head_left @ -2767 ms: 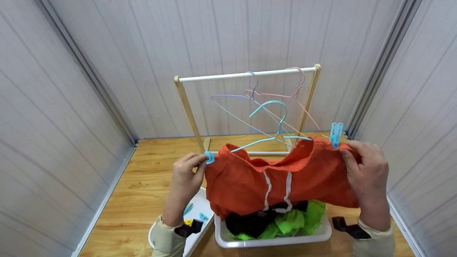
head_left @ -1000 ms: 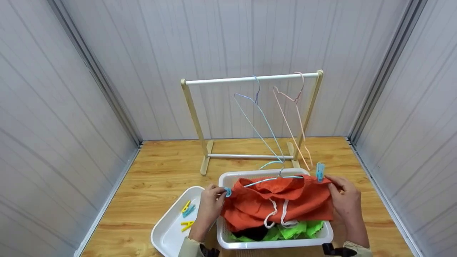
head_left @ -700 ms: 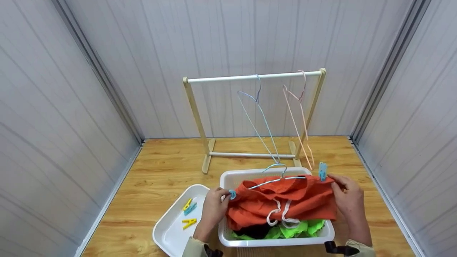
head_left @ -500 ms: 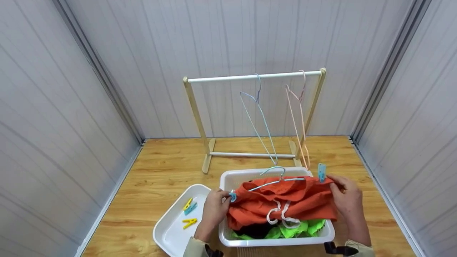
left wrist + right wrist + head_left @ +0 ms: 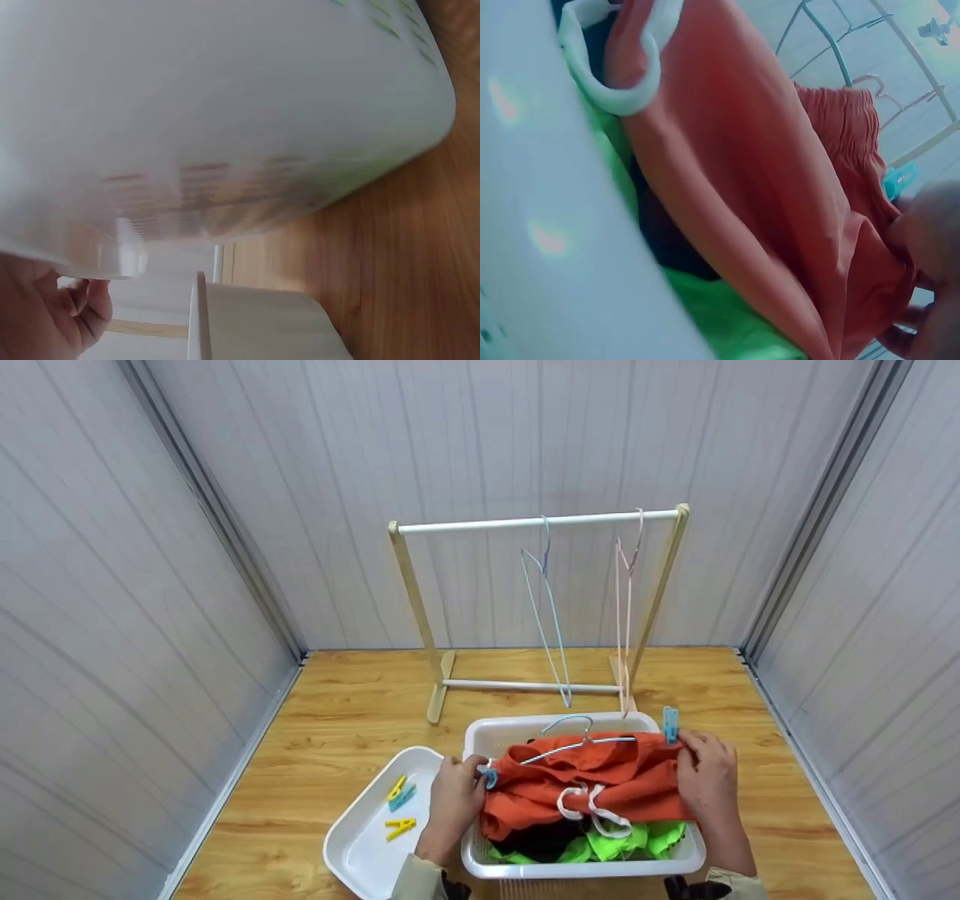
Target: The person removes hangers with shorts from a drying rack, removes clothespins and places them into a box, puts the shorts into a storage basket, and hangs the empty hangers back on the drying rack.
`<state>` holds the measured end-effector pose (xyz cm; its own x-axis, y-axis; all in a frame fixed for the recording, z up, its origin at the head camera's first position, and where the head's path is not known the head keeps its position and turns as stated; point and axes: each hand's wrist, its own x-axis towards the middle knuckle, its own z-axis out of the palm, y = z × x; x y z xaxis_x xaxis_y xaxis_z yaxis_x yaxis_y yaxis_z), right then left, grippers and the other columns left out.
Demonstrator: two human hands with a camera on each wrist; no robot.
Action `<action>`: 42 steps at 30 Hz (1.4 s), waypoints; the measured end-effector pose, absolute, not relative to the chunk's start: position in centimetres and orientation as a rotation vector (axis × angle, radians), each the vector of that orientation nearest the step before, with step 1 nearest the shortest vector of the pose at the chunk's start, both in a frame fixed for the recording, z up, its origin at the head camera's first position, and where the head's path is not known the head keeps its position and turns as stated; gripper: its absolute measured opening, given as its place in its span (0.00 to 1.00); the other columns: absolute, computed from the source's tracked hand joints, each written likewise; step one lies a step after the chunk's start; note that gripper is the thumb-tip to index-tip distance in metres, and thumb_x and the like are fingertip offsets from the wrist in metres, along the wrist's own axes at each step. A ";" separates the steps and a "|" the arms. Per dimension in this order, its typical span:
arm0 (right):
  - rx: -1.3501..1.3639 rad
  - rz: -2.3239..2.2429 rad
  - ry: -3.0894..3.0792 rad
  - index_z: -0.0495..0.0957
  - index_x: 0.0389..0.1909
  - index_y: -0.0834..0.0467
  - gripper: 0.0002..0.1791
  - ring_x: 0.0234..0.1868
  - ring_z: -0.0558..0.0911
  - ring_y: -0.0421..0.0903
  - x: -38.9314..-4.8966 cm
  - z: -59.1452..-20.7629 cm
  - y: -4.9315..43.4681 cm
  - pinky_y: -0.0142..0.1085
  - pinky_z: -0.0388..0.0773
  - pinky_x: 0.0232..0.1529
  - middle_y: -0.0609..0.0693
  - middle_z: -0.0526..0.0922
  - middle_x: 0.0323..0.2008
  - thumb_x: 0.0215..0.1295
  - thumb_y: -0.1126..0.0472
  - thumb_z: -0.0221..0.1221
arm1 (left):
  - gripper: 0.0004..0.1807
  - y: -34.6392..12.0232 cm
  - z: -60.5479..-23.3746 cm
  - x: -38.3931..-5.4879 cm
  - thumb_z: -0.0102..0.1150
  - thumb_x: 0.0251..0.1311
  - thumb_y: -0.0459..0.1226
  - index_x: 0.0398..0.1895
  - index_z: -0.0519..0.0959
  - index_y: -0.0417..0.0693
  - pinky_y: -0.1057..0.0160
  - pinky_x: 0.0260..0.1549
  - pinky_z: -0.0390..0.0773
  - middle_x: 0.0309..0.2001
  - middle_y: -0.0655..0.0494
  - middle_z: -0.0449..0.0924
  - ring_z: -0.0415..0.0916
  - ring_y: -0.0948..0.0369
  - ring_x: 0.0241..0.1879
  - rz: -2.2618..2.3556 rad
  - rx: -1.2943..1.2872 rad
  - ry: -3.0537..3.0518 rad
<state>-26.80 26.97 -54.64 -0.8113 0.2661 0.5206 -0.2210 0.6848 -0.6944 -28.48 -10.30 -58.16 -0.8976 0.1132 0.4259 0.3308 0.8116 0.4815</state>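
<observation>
Orange shorts (image 5: 585, 780) with white drawstrings lie bunched over the white basket (image 5: 577, 871), on a light-blue hanger (image 5: 570, 746) whose hook stands above the waistband. My left hand (image 5: 454, 802) pinches a blue clothespin (image 5: 490, 777) at the left end of the waistband. At the right end, my right hand (image 5: 709, 776) grips the fabric, just beside an upright blue clothespin (image 5: 670, 725). In the right wrist view the fingers (image 5: 900, 337) curl around the waistband's edge. The left wrist view has my left hand (image 5: 52, 307) beside the basket rim, the shorts hidden behind the wall.
Black cloth (image 5: 544, 840) and bright green cloth (image 5: 626, 840) lie in the basket. A white tray (image 5: 352, 817) with yellow and blue clothespins stands at the left. Behind, a rack (image 5: 480, 524) carries a bluish hanger (image 5: 555, 622) and a pink hanger (image 5: 628, 615).
Both hands have lowered the shorts and hanger from in front of the rack onto the basket. The right hand has shifted left. The two hangers on the rack have turned more edge-on.
</observation>
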 end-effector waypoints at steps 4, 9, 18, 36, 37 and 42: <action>0.003 1.087 -2.346 0.76 0.53 0.72 0.23 0.59 0.61 0.70 -26.7 -55.0 26.5 0.63 0.55 0.57 0.68 0.73 0.55 0.57 0.67 0.64 | 0.14 -10.1 -58.4 -28.8 0.67 0.50 0.31 0.42 0.83 0.49 0.58 0.25 0.74 0.26 0.52 0.76 0.70 0.56 0.26 -0.648 -0.389 -2.587; -0.064 1.154 -2.386 0.74 0.57 0.72 0.26 0.65 0.55 0.71 -27.0 -55.4 26.3 0.66 0.50 0.61 0.68 0.69 0.59 0.60 0.62 0.66 | 0.17 -9.9 -58.4 -28.9 0.65 0.50 0.29 0.46 0.83 0.49 0.56 0.27 0.75 0.26 0.49 0.79 0.71 0.54 0.26 -0.552 -0.408 -2.590; -0.238 1.250 -2.364 0.74 0.57 0.70 0.26 0.68 0.50 0.72 -27.8 -55.2 25.6 0.65 0.46 0.64 0.68 0.69 0.59 0.59 0.64 0.67 | 0.22 -9.9 -58.9 -28.6 0.65 0.50 0.33 0.52 0.80 0.50 0.57 0.27 0.72 0.27 0.53 0.84 0.70 0.54 0.29 -0.474 -0.493 -2.525; -0.419 1.413 -2.252 0.78 0.53 0.71 0.25 0.70 0.51 0.68 -28.2 -55.2 25.3 0.59 0.46 0.68 0.69 0.71 0.59 0.55 0.64 0.69 | 0.17 -10.9 -58.5 -27.4 0.58 0.67 0.44 0.55 0.71 0.51 0.62 0.32 0.74 0.41 0.55 0.84 0.70 0.60 0.35 -0.770 -0.422 -2.645; -0.419 1.414 -2.252 0.78 0.53 0.71 0.25 0.70 0.51 0.68 -28.3 -55.2 25.3 0.59 0.46 0.68 0.69 0.71 0.59 0.56 0.64 0.69 | 0.16 -11.0 -58.4 -27.4 0.59 0.66 0.44 0.54 0.73 0.52 0.62 0.32 0.75 0.41 0.55 0.84 0.71 0.60 0.35 -0.781 -0.421 -2.637; -0.413 1.408 -2.245 0.78 0.53 0.71 0.25 0.69 0.51 0.69 -28.4 -55.3 25.3 0.59 0.46 0.68 0.69 0.71 0.59 0.55 0.64 0.69 | 0.12 -11.2 -58.2 -27.5 0.62 0.64 0.40 0.48 0.76 0.50 0.59 0.35 0.77 0.40 0.58 0.81 0.73 0.61 0.35 -0.854 -0.472 -2.571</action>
